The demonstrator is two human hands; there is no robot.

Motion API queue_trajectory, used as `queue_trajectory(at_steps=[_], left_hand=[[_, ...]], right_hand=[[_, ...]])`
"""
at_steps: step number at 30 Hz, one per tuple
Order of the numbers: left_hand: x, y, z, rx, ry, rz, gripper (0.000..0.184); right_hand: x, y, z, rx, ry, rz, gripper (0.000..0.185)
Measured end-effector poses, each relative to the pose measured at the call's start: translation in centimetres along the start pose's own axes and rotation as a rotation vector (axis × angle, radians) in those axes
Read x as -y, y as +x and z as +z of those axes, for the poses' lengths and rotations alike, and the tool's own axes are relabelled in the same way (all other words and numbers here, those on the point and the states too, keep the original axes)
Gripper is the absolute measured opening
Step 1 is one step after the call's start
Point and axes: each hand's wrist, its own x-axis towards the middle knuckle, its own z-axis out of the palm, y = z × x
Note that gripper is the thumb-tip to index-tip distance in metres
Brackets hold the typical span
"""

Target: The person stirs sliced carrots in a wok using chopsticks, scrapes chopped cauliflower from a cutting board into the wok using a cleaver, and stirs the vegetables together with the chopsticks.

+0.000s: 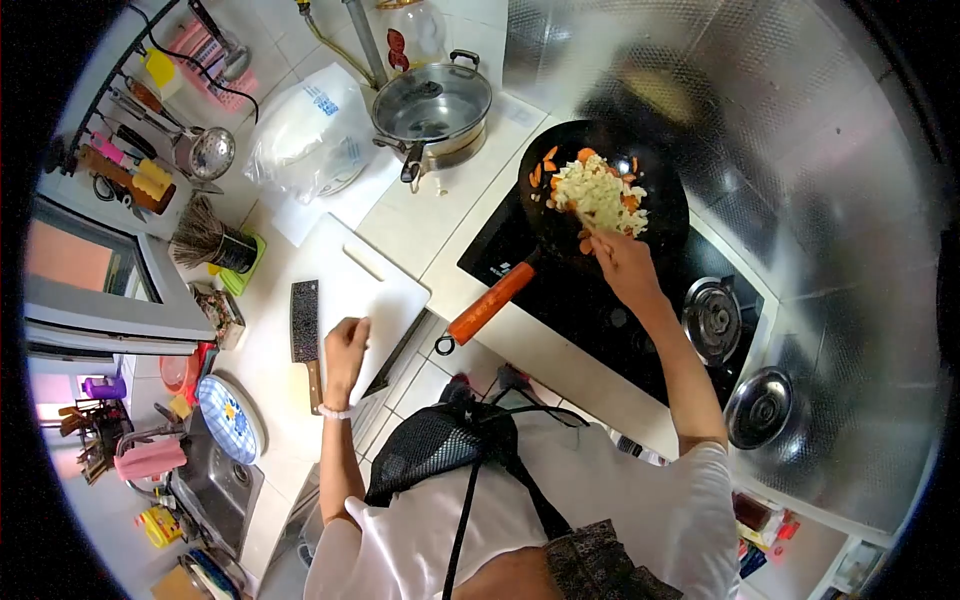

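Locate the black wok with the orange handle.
The wok sits upper right of centre in the head view, on the black glass cooktop, by the right hand, orange handle pointing lower left.

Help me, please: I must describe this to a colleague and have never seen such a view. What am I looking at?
There is no machine here, just a person's two bare hands. The single picture comes from a camera worn on the head, looking forward and down, so you see roughly what the wearer sees. The right hand grips a utensil, mostly hidden, reaching into a black wok on the stove; orange and pale chopped food lies inside. The left hand appears to hold nothing; it is near a cleaver and a white cutting board. Farther back on the worktop are a pot and a plastic bag.
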Motion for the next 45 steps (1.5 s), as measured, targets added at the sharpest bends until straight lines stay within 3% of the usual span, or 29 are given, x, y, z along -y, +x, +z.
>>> queue_trajectory(at_steps=[2, 4, 7, 10, 12, 14, 18, 21, 24, 26, 30, 31, 35, 38, 41, 45], left_hand=[[-1.6, 0.7, 1.9, 0.088, -0.049, 0.015, 0.037], [-3.4, 1.1, 3.2, 0.186, -0.106, -0.005, 0.038], [-4.5, 1.1, 4.5, 0.239, -0.14, 0.008, 0.039], [-4.1, 0.7, 4.9, 0.256, -0.17, -0.021, 0.04], [-3.5, 0.6, 5.0, 0.281, -0.148, -0.018, 0.041], [-3.3, 0.3, 5.4, 0.317, -0.199, -0.049, 0.04], [-4.2, 0.0, 5.8, 0.419, -0.271, -0.019, 0.038], [-6.0, -0.7, 5.7, 0.506, -0.299, 0.006, 0.039], [-6.0, -1.0, 5.3, 0.565, -0.292, 0.027, 0.048], [-6.3, -1.4, 4.8, 0.677, -0.252, 0.079, 0.051], [-6.9, -1.9, 5.4, 0.717, -0.272, 0.038, 0.053], [-6.9, -1.9, 5.9, 0.693, -0.291, 0.063, 0.054], [-7.5, -2.0, 6.1, 0.71, -0.309, 0.096, 0.053], [-6.8, -2.0, 6.2, 0.686, -0.265, 0.144, 0.051], [-6.1, -1.8, 6.3, 0.67, -0.273, 0.157, 0.047], [-5.5, -1.5, 6.8, 0.689, -0.271, 0.172, 0.041]], right_hand=[[-2.8, 1.8, 1.4, -0.023, -0.087, -0.011, 0.027], [-4.9, 3.4, 1.0, -0.184, -0.058, 0.003, 0.032], [-5.0, 3.8, -2.7, -0.158, -0.025, 0.167, 0.028], [-7.5, 1.3, -4.4, -0.405, 0.172, 0.143, 0.024], [-6.4, 0.2, -6.3, -0.45, 0.239, 0.262, 0.028], [-7.3, 0.1, -6.1, -0.441, 0.184, 0.331, 0.026], [-8.0, 1.6, -1.2, -0.363, 0.143, 0.163, 0.026], [-4.7, 2.5, -0.8, -0.29, 0.095, 0.079, 0.027], [-1.9, 2.2, -2.1, -0.13, 0.205, 0.198, 0.027], [-0.7, 1.6, -2.5, -0.223, 0.277, -0.004, 0.026], [2.2, 2.7, -0.3, -0.098, 0.352, -0.012, 0.025], [2.8, 3.5, -0.2, -0.034, 0.223, 0.064, 0.024], [-3.8, 5.4, 2.1, -0.286, 0.071, -0.044, 0.019], [-5.2, 5.2, -1.8, -0.193, 0.007, 0.179, 0.019], [-5.1, 4.7, -4.7, -0.311, 0.287, 0.275, 0.024], [-4.8, 6.5, -5.0, -0.458, 0.152, 0.115, 0.027]])
